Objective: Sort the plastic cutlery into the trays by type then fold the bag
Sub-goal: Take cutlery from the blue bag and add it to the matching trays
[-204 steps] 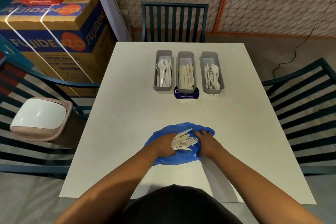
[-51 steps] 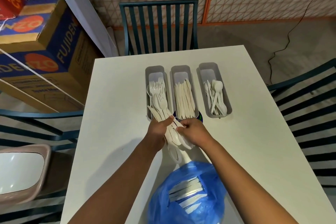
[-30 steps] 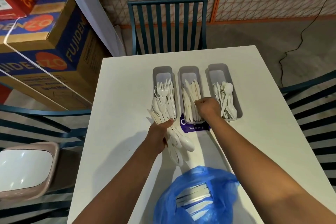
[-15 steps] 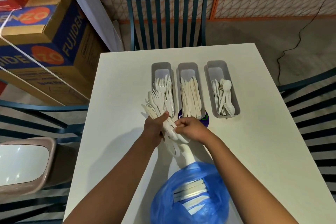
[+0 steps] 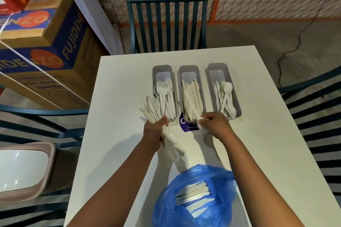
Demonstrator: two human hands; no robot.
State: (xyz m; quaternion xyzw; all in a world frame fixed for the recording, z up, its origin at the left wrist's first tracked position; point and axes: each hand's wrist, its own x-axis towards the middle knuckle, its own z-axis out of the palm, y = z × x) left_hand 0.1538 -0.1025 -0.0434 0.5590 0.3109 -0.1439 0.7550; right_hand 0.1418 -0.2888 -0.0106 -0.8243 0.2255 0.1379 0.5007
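Note:
Three grey trays stand side by side on the white table [image 5: 267, 153]: the left tray [image 5: 162, 69] holds forks, the middle tray [image 5: 189, 70] knives, the right tray [image 5: 217, 68] spoons. My left hand [image 5: 154, 132] grips a mixed bundle of white cutlery [image 5: 153, 108] just in front of the fork tray. My right hand [image 5: 215, 123] pinches a white piece of cutlery [image 5: 202, 127] at the near end of the knife tray; which type it is I cannot tell. A blue plastic bag [image 5: 195, 206] lies open near me with more white cutlery inside.
A purple round sticker [image 5: 183, 125] lies under the middle tray's near end. Teal slatted chairs stand at the far side [image 5: 167, 24], right [image 5: 313, 116] and left. A pink-rimmed bin [image 5: 24, 169] sits at lower left beside stacked cardboard boxes [image 5: 42, 42].
My right hand has pulled one piece out of the bundle in my left hand and carried it right to the knife tray's near end. The left hand stays put.

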